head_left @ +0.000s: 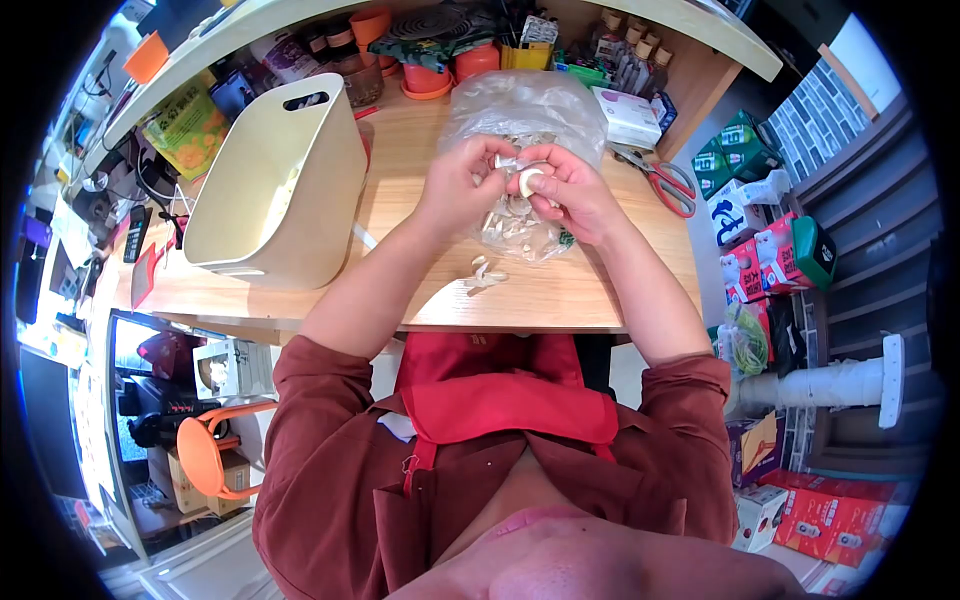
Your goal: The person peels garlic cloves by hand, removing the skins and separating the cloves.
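Hands: two, both the person's own, meeting over the bag at the middle of the desk.
Right hand [572, 197]: thumb and fingers closed on one pale clove [532, 182], thumb laid against its side.
Left hand [465, 183]: fingers bent, tips drawn in beside the clove; a whitish scrap shows there, but whether they grip it cannot be told.
Clove in work: one, held above the bag, partly covered by the right thumb and fingers.
Plastic bag [530, 100]: one, clear and crumpled, lying under both hands; its middle is hidden by them.
Papery skins [503, 228]: many, in the near part of the bag; overlap and cloudy film prevent a count.
Loose pieces [487, 272]: one small cluster on the bare tabletop [400, 297], nearer the person than the bag; roughly three, their edges hard to separate.
Bin [310, 238]: one, cream, with an oval handle slot, standing left of the hands; a few pale bits [285, 200] show inside, and its near wall hides part of the floor.
Scissors [672, 192]: one pair, red-and-grey handles, right of the bag.
White carton [627, 118]: one, beyond the scissors, its print too small to read.
Stoppered bottles [638, 65]: several, below the shelf, overlapping and not countable with certainty.
Apron [510, 405]: one, red, its upper part cut off from sight by the desk edge.
Orange chair [203, 457]: one, lower left, partly hidden by the person's sleeve.
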Tool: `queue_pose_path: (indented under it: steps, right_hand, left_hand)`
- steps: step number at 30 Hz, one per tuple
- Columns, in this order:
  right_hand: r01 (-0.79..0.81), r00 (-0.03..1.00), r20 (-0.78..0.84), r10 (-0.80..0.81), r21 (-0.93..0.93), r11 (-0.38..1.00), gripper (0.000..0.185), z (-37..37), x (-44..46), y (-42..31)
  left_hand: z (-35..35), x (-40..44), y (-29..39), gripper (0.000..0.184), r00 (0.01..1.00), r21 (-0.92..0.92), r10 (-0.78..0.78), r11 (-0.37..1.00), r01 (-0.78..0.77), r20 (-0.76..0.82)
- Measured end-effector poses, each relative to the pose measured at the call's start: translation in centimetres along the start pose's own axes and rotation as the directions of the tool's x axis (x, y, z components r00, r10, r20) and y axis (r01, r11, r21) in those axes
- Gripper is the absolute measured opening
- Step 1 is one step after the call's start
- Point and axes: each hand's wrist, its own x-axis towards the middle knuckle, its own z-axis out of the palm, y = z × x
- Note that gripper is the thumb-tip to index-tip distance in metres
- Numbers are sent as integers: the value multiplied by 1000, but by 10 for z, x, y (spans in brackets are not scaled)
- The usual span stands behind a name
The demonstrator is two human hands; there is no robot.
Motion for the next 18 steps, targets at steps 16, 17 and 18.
queue_pose_path:
  steps: [16, 17, 18]
  right_hand:
    - [163, 926, -112, -361, -744, 648, 24, -1, 5, 11]
    - [165, 919, -97, -381, -785, 598, 24, -1, 5, 12]
    - [165, 912, -82, -401, -822, 545, 24, -2, 6, 12]
  left_hand:
    - [-3, 4, -11, 29, 914, -261, -275, 898, 355, 297]
    - [-3, 4, -9, 32, 906, -250, -284, 896, 368, 314]
    - [-4, 4, -4, 34, 897, -239, -294, 893, 381, 331]
